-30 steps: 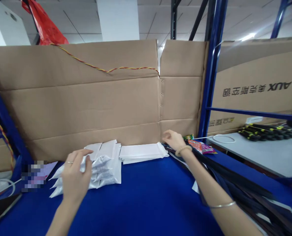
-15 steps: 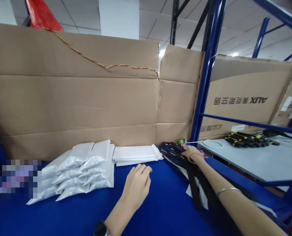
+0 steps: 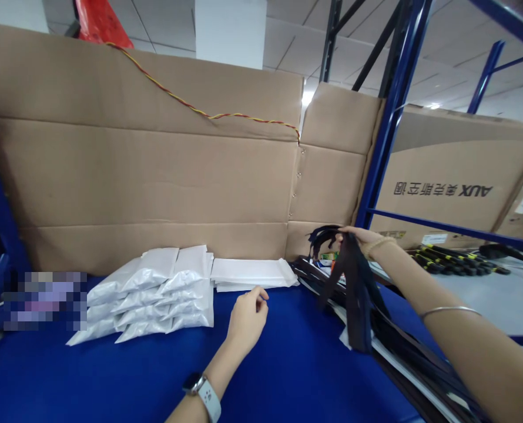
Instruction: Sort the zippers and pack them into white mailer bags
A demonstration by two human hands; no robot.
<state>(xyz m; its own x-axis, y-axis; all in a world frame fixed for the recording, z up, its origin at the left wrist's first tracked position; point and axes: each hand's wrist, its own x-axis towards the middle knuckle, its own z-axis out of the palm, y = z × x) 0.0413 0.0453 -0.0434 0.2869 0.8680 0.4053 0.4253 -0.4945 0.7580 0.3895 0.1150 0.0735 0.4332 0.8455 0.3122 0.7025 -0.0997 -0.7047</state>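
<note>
Up at the right, my right hand [image 3: 354, 236] is closed around a bunch of dark fabric strips [image 3: 357, 294], black and brown, whose ends hang down over the table. More long dark strips [image 3: 415, 346] lie in a pile beneath and beside it, with some white strips among them. My left hand [image 3: 247, 314] hovers over the blue tabletop [image 3: 288, 358], fingers curled in and nothing visible in them. Just beyond it is a flat stack of white packets [image 3: 252, 273]. Left of that, plump white plastic packages [image 3: 164, 294] are piled several layers high.
A cardboard wall [image 3: 156, 176] closes off the back of the table. To the right rises a blue metal rack post [image 3: 396, 117]. Behind it, black-and-yellow tools [image 3: 451, 260] lie on a grey surface [image 3: 473, 294], near a large AUX carton [image 3: 455, 164].
My right hand has lifted a bunch of dark strips off the pile. My left hand stays over the table, its fingers curled further. The view has shifted slightly left.
</note>
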